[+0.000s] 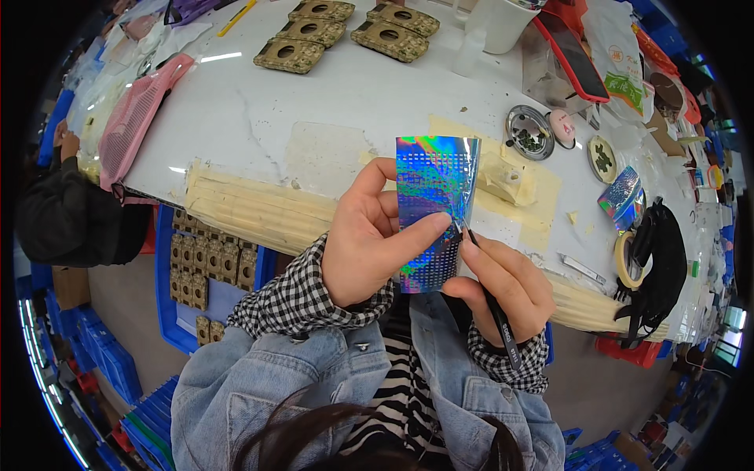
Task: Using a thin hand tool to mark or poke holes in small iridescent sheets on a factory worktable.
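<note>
My left hand (375, 243) pinches a shiny blue holographic sticker sheet (428, 177) by its left side, thumb lying across the front. Rows of small marks cover the sheet, which stands upright in front of me. In my right hand (506, 286) is a pair of black tweezers (499, 320), their fine metal tips touching or very close to the sheet's right part beside my left thumb. Whether a sticker sits between the tips is too small to tell. Behind the sheet, a small block wrapped in yellowish tape (503, 177) rests on the table.
Several camouflage-patterned model tank hulls (306, 33) stand at the back; more fill a blue tray (166, 275) below left. To the right are a metal dish of small dark pieces (530, 129), a red-cased phone (569, 59) and a black pouch (660, 267). Another person (75, 204) sits at left.
</note>
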`<action>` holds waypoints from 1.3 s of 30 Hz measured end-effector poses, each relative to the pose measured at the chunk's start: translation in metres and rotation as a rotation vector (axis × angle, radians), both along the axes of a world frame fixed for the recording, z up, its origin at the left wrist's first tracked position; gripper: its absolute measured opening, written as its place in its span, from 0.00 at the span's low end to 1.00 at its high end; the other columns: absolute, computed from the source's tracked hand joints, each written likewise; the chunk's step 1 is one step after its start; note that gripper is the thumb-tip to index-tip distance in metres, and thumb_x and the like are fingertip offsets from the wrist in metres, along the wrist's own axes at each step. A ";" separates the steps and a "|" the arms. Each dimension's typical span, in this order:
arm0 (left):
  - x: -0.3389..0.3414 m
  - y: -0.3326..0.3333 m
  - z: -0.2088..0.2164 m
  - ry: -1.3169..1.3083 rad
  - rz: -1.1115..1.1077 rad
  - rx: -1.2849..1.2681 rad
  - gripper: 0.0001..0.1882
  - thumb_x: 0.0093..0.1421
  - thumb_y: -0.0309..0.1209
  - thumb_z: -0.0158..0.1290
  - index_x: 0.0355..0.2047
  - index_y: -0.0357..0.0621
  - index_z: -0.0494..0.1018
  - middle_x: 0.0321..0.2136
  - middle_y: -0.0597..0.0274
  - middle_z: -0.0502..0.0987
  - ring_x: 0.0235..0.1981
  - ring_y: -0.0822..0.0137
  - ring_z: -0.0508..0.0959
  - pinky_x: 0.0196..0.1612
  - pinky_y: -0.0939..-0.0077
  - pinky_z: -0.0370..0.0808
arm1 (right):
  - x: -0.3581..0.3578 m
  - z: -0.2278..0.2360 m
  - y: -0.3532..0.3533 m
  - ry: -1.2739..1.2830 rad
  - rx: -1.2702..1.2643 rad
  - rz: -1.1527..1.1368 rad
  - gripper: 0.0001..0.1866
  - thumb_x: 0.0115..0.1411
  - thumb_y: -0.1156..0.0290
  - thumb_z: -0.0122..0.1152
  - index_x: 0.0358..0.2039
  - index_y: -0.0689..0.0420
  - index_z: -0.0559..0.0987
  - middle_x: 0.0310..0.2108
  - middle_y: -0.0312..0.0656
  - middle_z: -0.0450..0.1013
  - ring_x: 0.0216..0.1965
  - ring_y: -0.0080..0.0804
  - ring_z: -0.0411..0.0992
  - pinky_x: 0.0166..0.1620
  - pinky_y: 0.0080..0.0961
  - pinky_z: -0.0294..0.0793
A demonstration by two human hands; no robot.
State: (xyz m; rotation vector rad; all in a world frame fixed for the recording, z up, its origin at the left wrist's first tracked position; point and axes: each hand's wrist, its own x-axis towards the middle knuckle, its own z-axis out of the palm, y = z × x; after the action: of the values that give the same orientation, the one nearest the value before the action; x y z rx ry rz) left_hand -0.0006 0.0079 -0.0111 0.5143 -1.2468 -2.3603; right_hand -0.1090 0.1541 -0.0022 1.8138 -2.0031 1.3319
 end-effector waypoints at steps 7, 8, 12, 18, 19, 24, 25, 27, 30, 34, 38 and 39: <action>0.001 0.001 -0.002 0.011 0.011 0.002 0.22 0.57 0.17 0.54 0.50 0.38 0.58 0.39 0.54 0.78 0.40 0.71 0.79 0.44 0.76 0.77 | 0.001 0.001 0.000 -0.022 0.005 0.007 0.24 0.41 0.69 0.75 0.42 0.59 0.81 0.38 0.47 0.77 0.34 0.36 0.77 0.37 0.25 0.79; 0.000 0.002 -0.001 0.013 0.017 0.006 0.22 0.57 0.17 0.54 0.50 0.38 0.58 0.39 0.54 0.78 0.40 0.71 0.79 0.44 0.76 0.77 | 0.001 0.001 0.000 -0.022 0.009 0.005 0.24 0.41 0.69 0.75 0.42 0.59 0.81 0.38 0.47 0.77 0.34 0.36 0.77 0.37 0.25 0.79; 0.001 0.001 -0.002 0.003 0.009 0.001 0.22 0.57 0.17 0.54 0.50 0.38 0.57 0.38 0.54 0.78 0.40 0.71 0.79 0.44 0.76 0.78 | 0.003 0.000 0.001 -0.017 0.010 -0.012 0.24 0.41 0.69 0.74 0.42 0.59 0.81 0.38 0.47 0.77 0.34 0.36 0.78 0.37 0.25 0.79; 0.002 0.001 -0.002 -0.003 0.018 0.012 0.23 0.57 0.17 0.54 0.50 0.38 0.57 0.39 0.54 0.78 0.40 0.71 0.79 0.44 0.76 0.78 | 0.004 0.001 0.000 -0.032 0.021 -0.010 0.24 0.41 0.69 0.74 0.42 0.59 0.81 0.38 0.47 0.77 0.34 0.36 0.78 0.37 0.26 0.80; 0.002 0.002 -0.002 -0.004 0.022 0.000 0.23 0.57 0.17 0.54 0.50 0.38 0.57 0.39 0.54 0.78 0.40 0.71 0.79 0.44 0.76 0.78 | 0.004 0.002 0.000 -0.041 0.028 -0.007 0.24 0.41 0.69 0.74 0.42 0.59 0.81 0.38 0.47 0.77 0.34 0.36 0.78 0.37 0.26 0.80; 0.003 0.004 -0.001 0.000 0.030 -0.018 0.23 0.57 0.17 0.54 0.50 0.38 0.58 0.39 0.54 0.78 0.41 0.71 0.79 0.44 0.77 0.77 | 0.005 0.000 0.001 -0.093 0.033 -0.012 0.24 0.42 0.70 0.74 0.42 0.59 0.80 0.38 0.47 0.77 0.35 0.37 0.78 0.38 0.26 0.80; 0.003 0.004 -0.001 0.000 0.030 -0.017 0.23 0.57 0.17 0.54 0.50 0.38 0.58 0.39 0.54 0.78 0.41 0.71 0.79 0.44 0.77 0.77 | 0.006 0.000 0.002 -0.100 0.032 -0.016 0.24 0.42 0.70 0.74 0.43 0.59 0.80 0.38 0.47 0.77 0.36 0.37 0.78 0.39 0.26 0.80; 0.002 0.003 -0.002 0.001 0.030 -0.015 0.23 0.57 0.17 0.54 0.50 0.38 0.58 0.39 0.54 0.78 0.41 0.71 0.78 0.44 0.77 0.77 | 0.005 0.001 0.001 -0.095 0.034 -0.012 0.24 0.42 0.70 0.74 0.43 0.59 0.80 0.39 0.47 0.77 0.36 0.37 0.78 0.39 0.26 0.80; 0.003 0.004 -0.002 0.003 0.033 -0.018 0.23 0.57 0.17 0.54 0.50 0.38 0.58 0.39 0.54 0.78 0.41 0.71 0.78 0.44 0.77 0.77 | 0.005 0.002 0.002 -0.100 0.040 -0.004 0.24 0.43 0.70 0.74 0.43 0.59 0.80 0.39 0.47 0.77 0.36 0.37 0.78 0.39 0.27 0.80; 0.003 0.005 -0.002 0.007 0.049 -0.066 0.22 0.57 0.17 0.54 0.49 0.38 0.58 0.39 0.55 0.78 0.41 0.71 0.78 0.44 0.78 0.77 | 0.005 0.002 0.002 -0.112 0.048 0.000 0.24 0.43 0.70 0.74 0.43 0.60 0.80 0.38 0.47 0.77 0.36 0.37 0.78 0.39 0.27 0.80; 0.004 0.006 -0.002 0.015 0.048 -0.070 0.23 0.57 0.17 0.54 0.50 0.37 0.58 0.40 0.55 0.78 0.41 0.72 0.78 0.44 0.78 0.77 | 0.007 0.000 0.002 -0.064 0.034 -0.012 0.24 0.42 0.70 0.74 0.42 0.60 0.80 0.38 0.48 0.77 0.36 0.37 0.77 0.39 0.27 0.80; 0.004 0.006 -0.002 0.015 0.046 -0.068 0.23 0.57 0.17 0.54 0.50 0.37 0.58 0.40 0.55 0.78 0.41 0.72 0.78 0.44 0.78 0.77 | 0.007 0.000 0.002 -0.051 0.027 -0.009 0.24 0.42 0.70 0.74 0.42 0.60 0.80 0.38 0.48 0.77 0.36 0.37 0.77 0.38 0.27 0.80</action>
State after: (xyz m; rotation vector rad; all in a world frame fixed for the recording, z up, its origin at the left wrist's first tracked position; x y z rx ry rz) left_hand 0.0038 0.0136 -0.0134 0.4979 -1.2900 -2.2711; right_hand -0.1024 0.1556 -0.0024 1.7973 -2.0619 1.3685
